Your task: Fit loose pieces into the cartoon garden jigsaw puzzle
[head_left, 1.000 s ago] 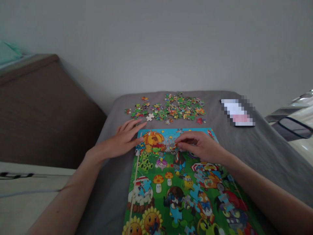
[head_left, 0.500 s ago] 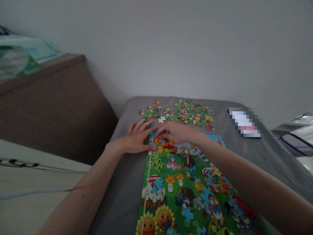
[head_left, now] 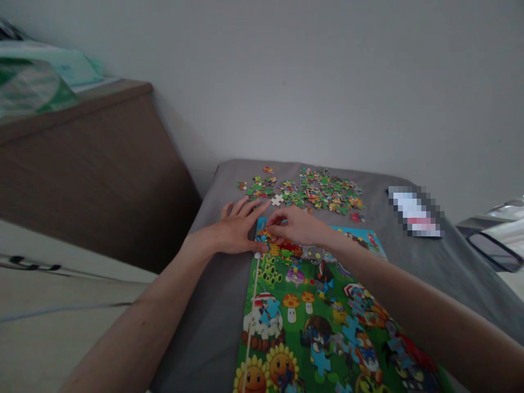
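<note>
— Where is the puzzle now?
— The puzzle (head_left: 311,322) lies flat on the grey worktop (head_left: 213,305). The right hand (head_left: 297,225) is on its far left corner, fingers pinched together; if a piece is between them, I cannot tell.
— And the other hand?
— The left hand (head_left: 235,232) rests flat just beside that corner, fingers apart. The loose pieces (head_left: 319,191) lie beyond, near the wall.
</note>
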The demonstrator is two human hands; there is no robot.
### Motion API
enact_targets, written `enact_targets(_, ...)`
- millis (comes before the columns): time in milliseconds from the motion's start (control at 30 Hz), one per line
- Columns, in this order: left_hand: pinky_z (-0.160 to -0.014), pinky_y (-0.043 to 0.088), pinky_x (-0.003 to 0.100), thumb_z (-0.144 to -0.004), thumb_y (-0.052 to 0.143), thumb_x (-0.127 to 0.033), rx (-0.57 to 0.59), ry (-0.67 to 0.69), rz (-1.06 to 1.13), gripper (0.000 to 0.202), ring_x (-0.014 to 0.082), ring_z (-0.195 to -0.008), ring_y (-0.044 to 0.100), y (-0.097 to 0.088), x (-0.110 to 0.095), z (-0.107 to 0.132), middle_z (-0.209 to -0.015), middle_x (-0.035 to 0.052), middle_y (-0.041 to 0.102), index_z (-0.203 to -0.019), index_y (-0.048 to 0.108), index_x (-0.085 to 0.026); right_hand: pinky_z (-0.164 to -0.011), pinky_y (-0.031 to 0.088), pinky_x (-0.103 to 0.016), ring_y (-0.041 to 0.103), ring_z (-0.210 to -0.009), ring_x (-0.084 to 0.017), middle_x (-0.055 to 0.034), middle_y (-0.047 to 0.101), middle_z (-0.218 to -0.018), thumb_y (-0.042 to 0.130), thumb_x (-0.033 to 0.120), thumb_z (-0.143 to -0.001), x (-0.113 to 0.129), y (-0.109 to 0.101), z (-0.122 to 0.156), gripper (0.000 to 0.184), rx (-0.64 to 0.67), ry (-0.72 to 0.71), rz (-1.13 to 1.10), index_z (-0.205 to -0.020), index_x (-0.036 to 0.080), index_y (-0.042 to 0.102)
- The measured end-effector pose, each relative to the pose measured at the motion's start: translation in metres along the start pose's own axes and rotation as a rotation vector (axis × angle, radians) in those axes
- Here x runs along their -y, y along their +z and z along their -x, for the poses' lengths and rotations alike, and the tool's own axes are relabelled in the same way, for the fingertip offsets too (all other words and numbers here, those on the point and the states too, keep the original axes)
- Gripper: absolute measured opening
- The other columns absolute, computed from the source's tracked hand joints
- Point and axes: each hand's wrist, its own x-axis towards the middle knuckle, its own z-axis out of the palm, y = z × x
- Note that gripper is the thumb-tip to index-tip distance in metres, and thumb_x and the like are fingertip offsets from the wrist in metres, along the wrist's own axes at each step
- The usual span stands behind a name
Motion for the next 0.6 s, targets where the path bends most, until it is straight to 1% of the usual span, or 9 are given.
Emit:
enact_targets(100, -0.12, 0.008, 0.063, -0.08, 0.066, -0.062, 0.007, -0.013, -0.009, 0.106, 0.0347, -0.155, -0.002, -0.003, -0.003, 0.001, -0.17, 0.0081, 0.007, -0.161, 0.009, -0.027, -0.057, 0.049, -0.025, 0.065, -0.061, -0.013, -0.0056, 0.075, -0.078, 0.063, 0.022, -0.088, -0.002, 0.006, 0.004, 0.012, -0.04, 0.041, 0.026, -0.087, 0.015, 0.072)
enact_targets(233, -0.121, 0.008, 0.062, -0.081, 0.066, -0.061, 0.014, -0.015, -0.018, 0.104, 0.0331, -0.155, -0.003, -0.004, -0.004, 0.001, -0.17, 0.0062, 0.007, -0.161, 0.009, -0.027, -0.059, 0.046, -0.026, 0.065, -0.066, -0.014, -0.0062, 0.075, -0.08, 0.067, 0.025, -0.086, -0.006, 0.008, 0.001, 0.012, -0.108, 0.034, 0.086, -0.082, 0.015, 0.072)
enact_targets(400, -0.12, 0.009, 0.063, -0.082, 0.064, -0.063, -0.005, -0.002, -0.036, 0.103, 0.0344, -0.155, -0.001, -0.001, 0.0, 0.0, -0.17, 0.0059, 0.007, -0.161, 0.01, -0.028, -0.061, 0.043, -0.028, 0.061, -0.065, -0.014, -0.0042, 0.072, -0.075, 0.07, 0.029, -0.086, -0.008, 0.008, 0.001, 0.015, -0.105, -0.015, 0.143, -0.08, 0.016, 0.073)
enact_targets(500, -0.12, 0.009, 0.063, -0.083, 0.063, -0.064, -0.011, -0.009, -0.037, 0.101, 0.0349, -0.155, -0.001, 0.0, 0.0, 0.0, -0.17, 0.0065, 0.008, -0.161, 0.011, -0.029, -0.063, 0.044, -0.026, 0.062, -0.066, -0.013, -0.0022, 0.072, -0.076, 0.071, 0.027, -0.086, -0.009, 0.007, 0.001, 0.011, -0.089, -0.034, 0.131, -0.081, 0.017, 0.074)
enact_targets(600, -0.121, 0.01, 0.062, -0.084, 0.062, -0.063, -0.004, -0.007, -0.032, 0.098, 0.0352, -0.155, 0.0, 0.0, 0.0, 0.0, -0.169, 0.0071, 0.01, -0.161, 0.012, -0.028, -0.061, 0.044, -0.024, 0.062, -0.064, -0.011, -0.0008, 0.072, -0.074, 0.072, 0.023, -0.085, -0.012, 0.008, 0.0, 0.008, -0.079, -0.039, 0.119, -0.082, 0.016, 0.073)
